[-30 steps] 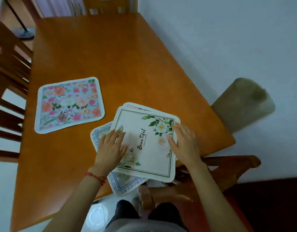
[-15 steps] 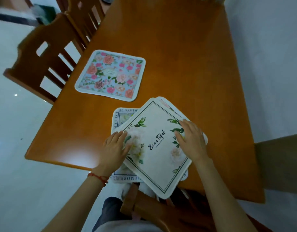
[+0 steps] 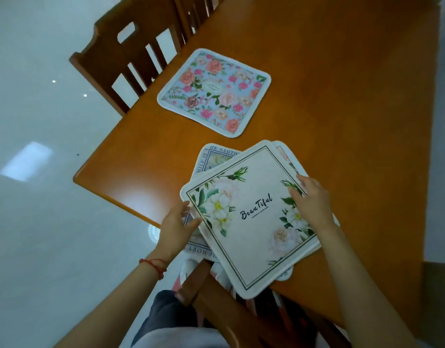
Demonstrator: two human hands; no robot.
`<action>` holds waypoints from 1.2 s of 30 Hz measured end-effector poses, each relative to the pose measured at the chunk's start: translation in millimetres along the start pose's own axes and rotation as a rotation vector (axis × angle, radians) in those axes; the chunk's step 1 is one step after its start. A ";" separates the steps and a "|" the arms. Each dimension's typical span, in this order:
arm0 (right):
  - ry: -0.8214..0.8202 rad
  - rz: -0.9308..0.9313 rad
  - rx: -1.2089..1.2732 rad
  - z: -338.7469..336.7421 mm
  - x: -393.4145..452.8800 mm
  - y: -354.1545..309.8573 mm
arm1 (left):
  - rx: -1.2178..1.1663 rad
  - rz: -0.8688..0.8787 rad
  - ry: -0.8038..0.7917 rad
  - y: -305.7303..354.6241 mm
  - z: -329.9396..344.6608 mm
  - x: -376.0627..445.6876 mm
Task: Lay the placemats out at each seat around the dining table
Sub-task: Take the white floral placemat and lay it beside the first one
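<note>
A blue placemat with pink roses (image 3: 213,92) lies flat on the wooden dining table (image 3: 342,96), in front of a chair on the left side. Near the table's front edge sits a loose stack of placemats. The top one is white with flowers and the word "Beautiful" (image 3: 251,217); it is turned at an angle and overhangs the edge. My left hand (image 3: 176,229) pinches its left corner. My right hand (image 3: 311,204) rests on its right side with fingers extended. A mat with a lettered border (image 3: 211,156) and another mat's corner (image 3: 283,149) show underneath.
A slatted wooden chair (image 3: 131,54) stands at the table's left side by the blue mat. Another wooden chair (image 3: 216,297) is right below me at the front edge. Glossy pale floor (image 3: 40,172) lies to the left, and a white wall runs along the table's right.
The view has swung left and closer. My left hand slid from on top of the white mat to its left corner. The white mat has turned a little under my hands.
</note>
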State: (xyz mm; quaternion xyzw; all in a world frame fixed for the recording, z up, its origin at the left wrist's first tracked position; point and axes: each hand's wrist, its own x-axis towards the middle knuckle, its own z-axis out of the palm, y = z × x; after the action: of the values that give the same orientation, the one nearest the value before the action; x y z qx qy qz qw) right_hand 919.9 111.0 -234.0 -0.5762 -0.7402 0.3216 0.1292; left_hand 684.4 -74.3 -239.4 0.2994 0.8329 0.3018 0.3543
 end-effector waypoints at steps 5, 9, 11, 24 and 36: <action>-0.018 0.037 -0.025 -1.4 17.3 8.7 | -0.092 -0.105 0.040 -5.1 4.0 3.5; -0.010 0.041 -0.022 -1.8 25.9 14.6 | -0.143 -0.183 0.007 -8.2 9.2 4.3; -0.007 0.047 -0.012 -2.5 27.9 14.6 | -0.174 -0.203 0.000 -8.6 11.9 3.9; 0.007 0.137 0.033 -1.5 39.1 22.2 | -0.356 -0.250 -0.067 -4.4 19.2 0.8; -0.067 0.225 0.066 -7.7 35.4 29.3 | -0.417 -0.223 -0.080 -4.9 19.4 2.2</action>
State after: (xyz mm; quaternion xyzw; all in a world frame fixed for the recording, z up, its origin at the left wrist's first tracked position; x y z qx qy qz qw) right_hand 936.1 150.5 -252.9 -0.6401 -0.6637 0.3771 0.0864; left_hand 696.7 -70.2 -254.8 0.1376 0.7657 0.4141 0.4726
